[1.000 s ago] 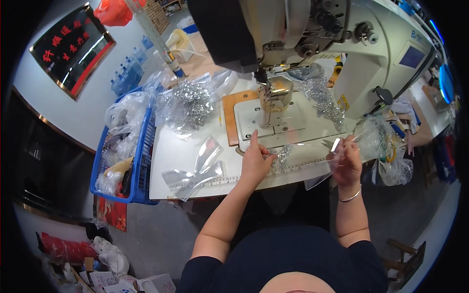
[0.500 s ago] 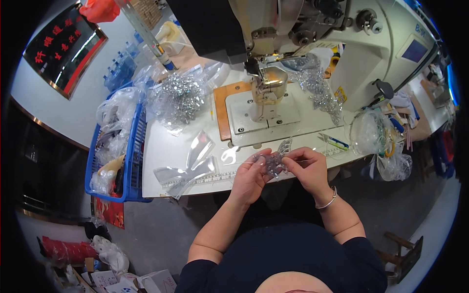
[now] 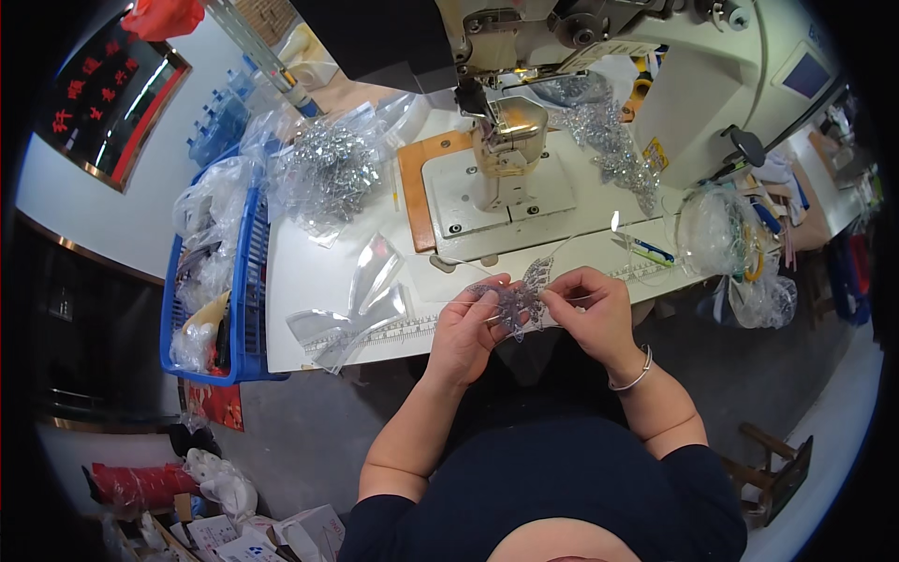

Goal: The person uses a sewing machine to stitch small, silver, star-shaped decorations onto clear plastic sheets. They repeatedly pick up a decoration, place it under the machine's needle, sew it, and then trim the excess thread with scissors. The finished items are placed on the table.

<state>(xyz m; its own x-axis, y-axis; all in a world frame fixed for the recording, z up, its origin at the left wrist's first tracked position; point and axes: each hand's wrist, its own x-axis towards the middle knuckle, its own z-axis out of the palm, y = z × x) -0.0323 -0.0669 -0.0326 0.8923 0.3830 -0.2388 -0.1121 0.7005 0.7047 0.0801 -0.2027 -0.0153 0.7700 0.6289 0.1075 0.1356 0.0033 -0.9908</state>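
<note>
Just off the front edge of the sewing table, a glittery silver butterfly-shaped piece (image 3: 518, 304) is held between my two hands. My left hand (image 3: 466, 323) has its thumb over one wing and fingers beneath it. My right hand (image 3: 592, 307) pinches the piece at its other side with thumb and forefinger. One pointed wing stands up above the fingers toward the sewing machine (image 3: 510, 150). A thin pale thread or cord shows near the piece. To the left of my hands, a clear plastic bow shape (image 3: 361, 314) lies flat across the printed ruler strip (image 3: 398, 330).
A heap of silver glittery pieces in plastic (image 3: 337, 173) sits left of the machine; more silver pieces (image 3: 623, 155) lie right of it. Small snips (image 3: 646, 251) rest near the right edge. A blue basket (image 3: 248, 300) adjoins the table's left side. A wooden stool (image 3: 773, 478) stands lower right.
The silver piece is turned and spread flatter, so its wings show more plainly. My right hand has shifted slightly along its edge. The whole view has moved a little.
</note>
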